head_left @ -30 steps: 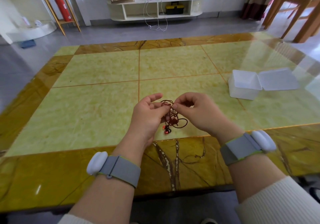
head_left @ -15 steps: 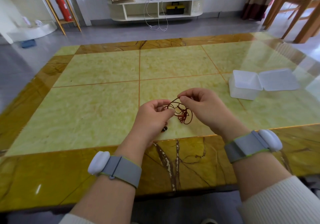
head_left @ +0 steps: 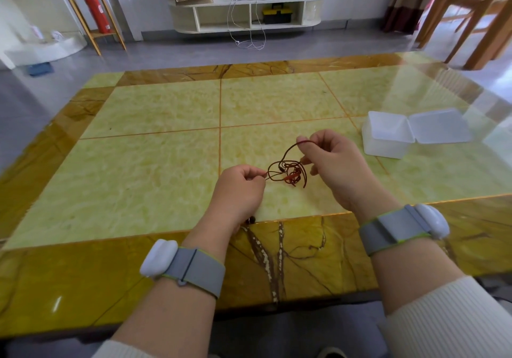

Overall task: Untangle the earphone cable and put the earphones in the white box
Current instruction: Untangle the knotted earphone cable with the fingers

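A tangled dark red earphone cable (head_left: 288,172) hangs in the air between my hands, just above the table. My left hand (head_left: 239,188) pinches one strand at the tangle's left side. My right hand (head_left: 331,161) is higher and pinches a loop that arches up from the knot. A small dark earbud (head_left: 251,220) peeks out under my left wrist, near the table's yellow-brown border. The white box (head_left: 386,136) stands open at the right, its lid (head_left: 440,129) folded flat beside it.
The green and amber stone table (head_left: 155,163) spreads out in front of me. Wooden chairs (head_left: 471,16) stand beyond its far right corner. A low shelf (head_left: 246,11) and a red fire extinguisher (head_left: 95,9) are against the back wall.
My hands have drawn apart, the right one rising up and to the right. The knot has loosened into wider loops, and one earbud has dropped below my left wrist.
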Demonstrator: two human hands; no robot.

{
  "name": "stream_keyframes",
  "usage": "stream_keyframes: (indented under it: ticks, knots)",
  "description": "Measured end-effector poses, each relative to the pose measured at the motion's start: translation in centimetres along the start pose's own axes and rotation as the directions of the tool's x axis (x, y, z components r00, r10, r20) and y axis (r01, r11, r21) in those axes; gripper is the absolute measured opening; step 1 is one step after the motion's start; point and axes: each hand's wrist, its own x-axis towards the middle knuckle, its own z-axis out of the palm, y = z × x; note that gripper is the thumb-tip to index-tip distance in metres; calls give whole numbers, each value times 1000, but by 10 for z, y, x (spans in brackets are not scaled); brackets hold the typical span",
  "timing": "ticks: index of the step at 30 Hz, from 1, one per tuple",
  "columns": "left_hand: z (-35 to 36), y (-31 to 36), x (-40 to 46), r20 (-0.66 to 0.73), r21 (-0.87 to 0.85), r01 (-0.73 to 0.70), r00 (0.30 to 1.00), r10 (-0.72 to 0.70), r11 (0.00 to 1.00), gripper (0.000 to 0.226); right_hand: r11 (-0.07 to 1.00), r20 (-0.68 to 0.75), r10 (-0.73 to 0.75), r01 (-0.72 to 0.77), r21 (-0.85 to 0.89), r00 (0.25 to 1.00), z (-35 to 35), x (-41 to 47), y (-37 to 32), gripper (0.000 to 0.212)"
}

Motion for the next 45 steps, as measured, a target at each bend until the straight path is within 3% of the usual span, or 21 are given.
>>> stream_keyframes:
  ticks: [8,13,16,19,22,25,31,34,41,45]
  knots:
    - [0,0,1,-32,42,-19,999,20,999,15,985,77,50,-62,159,996,3,-4,-5,35]
    - [-1,1,0,-15,238,-150,987,158,960,47,973,155,76,-107,202,985,2,-3,-6,50]
    - [2,2,-2,45,249,-235,972,231,940,60,946,229,96,-160,283,969,2,-3,-8,61]
    - [6,0,-1,73,275,-245,969,234,930,54,905,292,106,-213,368,951,1,-4,-11,67]
    - [8,-3,0,51,247,-219,976,212,944,29,886,318,113,-240,397,941,-1,-4,-11,68]
    - [6,-2,0,25,199,-203,979,202,959,11,859,242,175,-268,436,954,-3,-1,-11,62]
    - [2,-2,0,42,171,-197,980,192,965,9,873,-15,369,-341,347,929,-9,8,-1,49]
    - [1,-2,1,31,155,-187,982,184,970,8,851,-93,409,-342,399,908,-13,9,0,36]
    - [3,3,-2,77,39,-118,990,115,992,9,829,-66,364,-291,478,929,-14,6,-2,7]
    - [2,9,-5,140,-105,6,990,9,994,19,820,4,339,-297,488,941,-11,5,-4,24]
